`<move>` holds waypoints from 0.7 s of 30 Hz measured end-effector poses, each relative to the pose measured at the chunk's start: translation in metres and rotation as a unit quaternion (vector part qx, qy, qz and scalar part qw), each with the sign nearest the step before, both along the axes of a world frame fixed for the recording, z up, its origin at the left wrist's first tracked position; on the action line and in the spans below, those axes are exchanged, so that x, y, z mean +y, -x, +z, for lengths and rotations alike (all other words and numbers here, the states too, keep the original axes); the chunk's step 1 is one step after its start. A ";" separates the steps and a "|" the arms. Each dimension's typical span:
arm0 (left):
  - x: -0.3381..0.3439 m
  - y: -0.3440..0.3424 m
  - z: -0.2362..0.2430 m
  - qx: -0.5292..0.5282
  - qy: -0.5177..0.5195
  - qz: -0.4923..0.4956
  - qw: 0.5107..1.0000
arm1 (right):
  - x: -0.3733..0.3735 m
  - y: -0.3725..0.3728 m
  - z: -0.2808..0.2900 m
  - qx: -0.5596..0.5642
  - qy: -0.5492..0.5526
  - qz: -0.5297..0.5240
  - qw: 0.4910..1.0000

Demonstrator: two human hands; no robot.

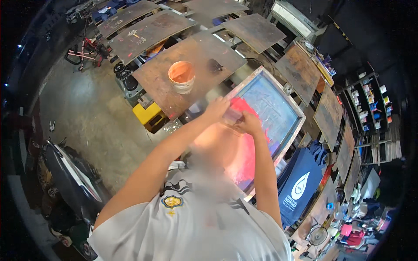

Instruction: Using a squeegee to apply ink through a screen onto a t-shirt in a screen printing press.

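My left hand [217, 107] and my right hand [249, 122] grip a squeegee [233, 115] over a wooden-framed printing screen [298, 106]. The screen has a blue mesh [272, 106] with a faint stencil at its far part. Bright red-pink ink [246, 172] covers much of the part nearer me, round and below my hands. Just beyond my left hand stands a wooden board [152, 82] bearing a white bucket [182, 87] with an orange inside.
Many worn boards [296, 69] stand in rows around me. Navy printed fabric [296, 189] hangs at right. A yellow box [146, 117] is under the near board. A motorcycle [72, 182] stands at left, on the concrete floor [87, 122]. Shelves of containers [365, 104] line the right.
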State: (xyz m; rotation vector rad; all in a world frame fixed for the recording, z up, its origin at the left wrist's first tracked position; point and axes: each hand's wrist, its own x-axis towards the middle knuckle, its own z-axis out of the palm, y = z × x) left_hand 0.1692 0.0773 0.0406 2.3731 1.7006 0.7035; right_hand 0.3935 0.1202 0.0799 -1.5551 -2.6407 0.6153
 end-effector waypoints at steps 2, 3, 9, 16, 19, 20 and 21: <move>0.004 -0.007 0.001 0.050 0.042 -0.007 0.998 | -0.003 -0.001 -0.001 0.018 -0.005 -0.003 1.000; 0.004 -0.007 0.002 0.050 0.042 -0.011 0.998 | -0.006 -0.003 -0.003 0.036 -0.008 -0.006 0.999; -0.036 0.036 -0.007 0.012 0.086 -0.028 0.996 | -0.040 0.024 -0.022 0.016 -0.031 0.048 0.998; -0.044 0.036 0.000 0.034 0.055 -0.028 0.998 | -0.043 0.024 -0.014 0.035 -0.004 0.068 0.997; -0.026 0.020 -0.009 0.040 0.035 0.002 0.999 | -0.015 0.016 -0.012 0.050 -0.021 0.059 0.997; -0.019 0.015 -0.008 0.037 0.024 0.023 0.999 | -0.009 0.012 -0.011 0.037 -0.036 0.085 0.995; -0.018 0.015 -0.009 0.037 0.022 0.022 0.999 | -0.006 0.012 -0.015 0.036 -0.038 0.084 0.995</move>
